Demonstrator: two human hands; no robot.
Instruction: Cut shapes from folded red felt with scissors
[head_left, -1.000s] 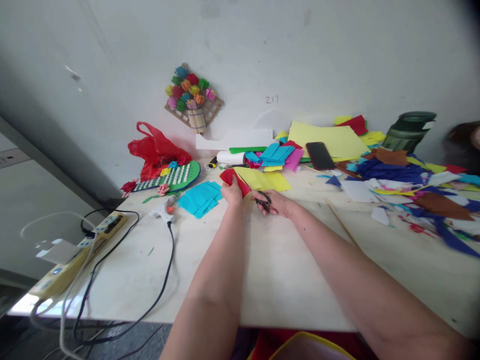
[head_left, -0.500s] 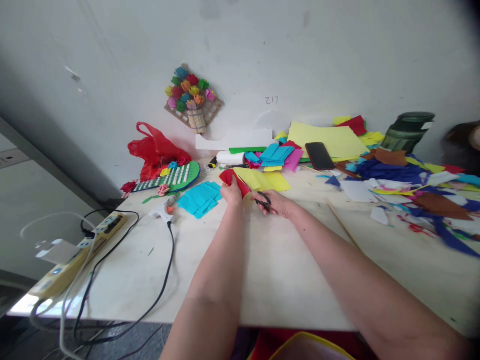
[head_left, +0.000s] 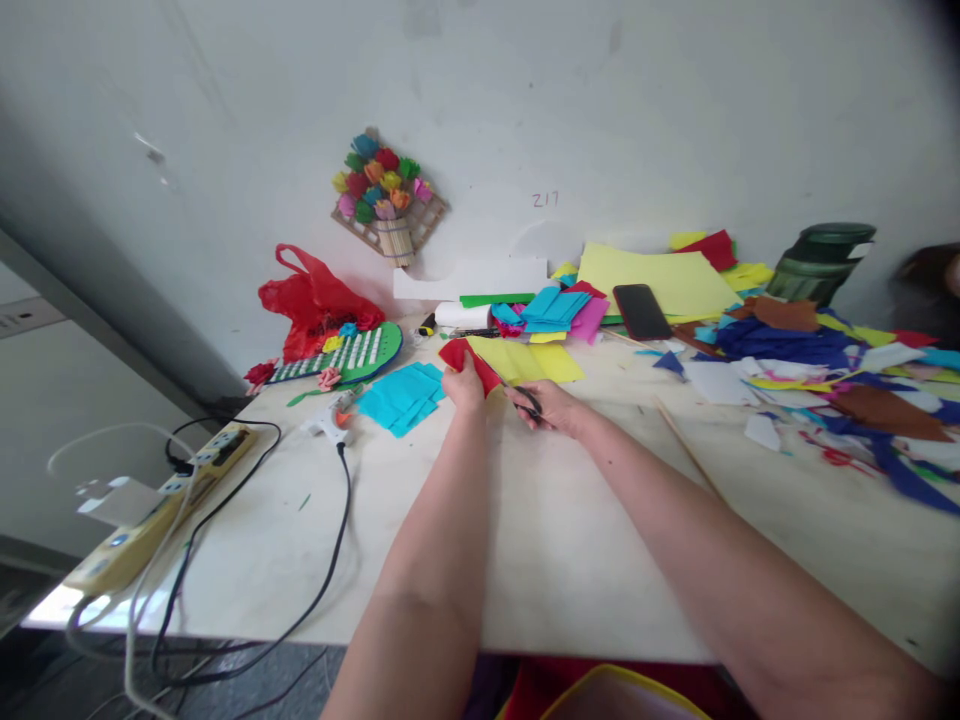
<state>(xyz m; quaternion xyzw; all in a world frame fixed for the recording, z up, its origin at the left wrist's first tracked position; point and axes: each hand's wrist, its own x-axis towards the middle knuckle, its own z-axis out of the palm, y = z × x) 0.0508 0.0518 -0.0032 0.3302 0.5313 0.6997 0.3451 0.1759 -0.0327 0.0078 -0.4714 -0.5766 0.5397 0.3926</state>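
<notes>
My left hand [head_left: 464, 384] is closed on a piece of red paper [head_left: 484, 371], thumb on top. In my right hand [head_left: 553, 406] is a pair of black-handled scissors [head_left: 530, 402], its blades pointing left along the red paper's right edge. Whether the blades are apart or together I cannot tell. Yellow paper [head_left: 551, 361] lies on the table just behind both hands, and some yellow also shows under the red piece. Left of my left hand lies a stack of cut blue paper [head_left: 403, 397].
A glue gun [head_left: 330, 420] with a black cord lies left, near a power strip [head_left: 161, 510]. Behind are a red plastic bag [head_left: 319, 300] and a green board with flowers [head_left: 367, 352]. To the right are a phone [head_left: 642, 312], a wooden stick [head_left: 690, 448], paper scraps [head_left: 780, 345] and a green bottle [head_left: 821, 263].
The scissors' handles and my right hand have shifted very slightly. My left hand keeps its hold on the red paper. The whole view has drifted a little.
</notes>
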